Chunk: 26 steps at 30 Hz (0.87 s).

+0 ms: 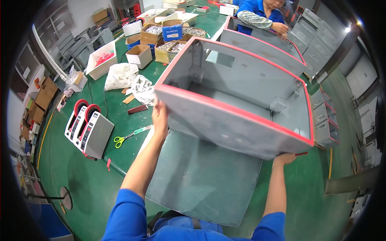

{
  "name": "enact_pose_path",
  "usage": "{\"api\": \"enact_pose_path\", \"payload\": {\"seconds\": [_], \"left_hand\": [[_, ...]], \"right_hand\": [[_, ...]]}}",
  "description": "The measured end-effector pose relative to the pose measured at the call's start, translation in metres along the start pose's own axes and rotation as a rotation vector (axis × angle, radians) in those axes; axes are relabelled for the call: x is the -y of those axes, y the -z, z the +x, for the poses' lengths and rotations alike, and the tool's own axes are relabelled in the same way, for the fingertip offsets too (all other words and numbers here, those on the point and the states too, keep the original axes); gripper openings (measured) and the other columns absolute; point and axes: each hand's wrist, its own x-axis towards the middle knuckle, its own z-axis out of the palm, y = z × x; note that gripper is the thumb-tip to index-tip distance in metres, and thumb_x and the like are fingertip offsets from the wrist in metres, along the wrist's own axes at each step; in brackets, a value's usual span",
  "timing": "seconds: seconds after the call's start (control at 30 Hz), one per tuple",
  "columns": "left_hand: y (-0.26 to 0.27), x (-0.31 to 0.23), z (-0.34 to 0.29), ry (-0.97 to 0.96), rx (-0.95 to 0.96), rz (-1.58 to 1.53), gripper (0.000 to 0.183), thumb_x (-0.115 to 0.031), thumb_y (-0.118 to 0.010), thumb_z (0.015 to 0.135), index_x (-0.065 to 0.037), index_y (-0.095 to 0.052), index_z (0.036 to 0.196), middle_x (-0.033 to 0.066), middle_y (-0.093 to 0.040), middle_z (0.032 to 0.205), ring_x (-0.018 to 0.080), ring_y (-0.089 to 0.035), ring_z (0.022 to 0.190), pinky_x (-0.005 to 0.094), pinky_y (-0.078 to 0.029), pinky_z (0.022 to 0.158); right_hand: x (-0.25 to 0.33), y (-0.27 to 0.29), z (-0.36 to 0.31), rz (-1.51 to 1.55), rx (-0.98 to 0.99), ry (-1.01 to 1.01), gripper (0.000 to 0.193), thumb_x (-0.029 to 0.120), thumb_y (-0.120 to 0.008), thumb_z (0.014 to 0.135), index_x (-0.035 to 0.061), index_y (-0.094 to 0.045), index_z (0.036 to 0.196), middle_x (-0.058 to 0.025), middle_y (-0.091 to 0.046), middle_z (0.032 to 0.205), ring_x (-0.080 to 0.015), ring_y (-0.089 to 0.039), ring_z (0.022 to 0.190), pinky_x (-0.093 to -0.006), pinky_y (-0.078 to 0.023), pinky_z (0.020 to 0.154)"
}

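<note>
A large grey metal box, its open side facing up and away, is tilted above the near end of the green table. Red strip lines its rim. My left hand grips the box at its left end, fingers partly hidden behind the wall. At the lower right corner my right hand supports it from beneath, with its fingers curled under the edge. A thin red piece sticks out beside that hand; whether I hold it, I cannot tell. Below the box lies a dark green mat.
Left of the box are green-handled scissors, two tape dispensers with red rolls, a white cloth and a white bag. Cartons of small parts stand farther back. A co-worker bends over another red-rimmed grey box.
</note>
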Motion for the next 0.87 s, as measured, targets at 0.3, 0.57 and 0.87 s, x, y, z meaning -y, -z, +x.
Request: {"api": "enact_pose_path", "payload": {"seconds": [0.3, 0.57, 0.87], "left_hand": [[0.047, 0.016, -0.030, 0.268, 0.044, 0.275, 0.035, -0.025, -0.047, 0.092, -0.004, -0.051, 0.120, -0.0004, -0.056, 0.069, 0.0046, -0.043, 0.051, 0.0191, -0.035, 0.044], [0.193, 0.008, -0.161, 0.709, -0.024, 0.353, 0.049, -0.029, -0.058, 0.086, -0.005, -0.042, 0.126, 0.0012, -0.053, 0.076, 0.0061, -0.044, 0.050, 0.0203, -0.033, 0.035], [0.362, 0.002, -0.002, -0.188, 0.350, 1.208, 0.070, -0.020, -0.065, 0.077, 0.003, -0.031, 0.134, 0.0230, -0.044, 0.124, 0.0377, -0.041, 0.116, 0.0453, -0.030, 0.099]], "right_hand": [[-0.022, 0.038, -0.024, -0.994, 0.288, 0.393, 0.037, 0.023, -0.037, 0.091, -0.0060, -0.053, 0.107, -0.0177, -0.052, 0.111, -0.0289, -0.050, 0.097, -0.0370, -0.039, 0.087], [0.008, 0.042, -0.367, -0.728, 1.624, 0.483, 0.019, 0.008, -0.049, 0.087, 0.0030, -0.058, 0.103, -0.0132, -0.052, 0.110, -0.0290, -0.049, 0.104, -0.0360, -0.040, 0.091], [-0.062, -0.036, -0.550, -0.680, 1.740, 0.945, 0.035, 0.005, -0.053, 0.073, 0.0009, -0.055, 0.108, -0.0157, -0.049, 0.119, -0.0341, -0.042, 0.118, -0.0385, -0.038, 0.097]]}}
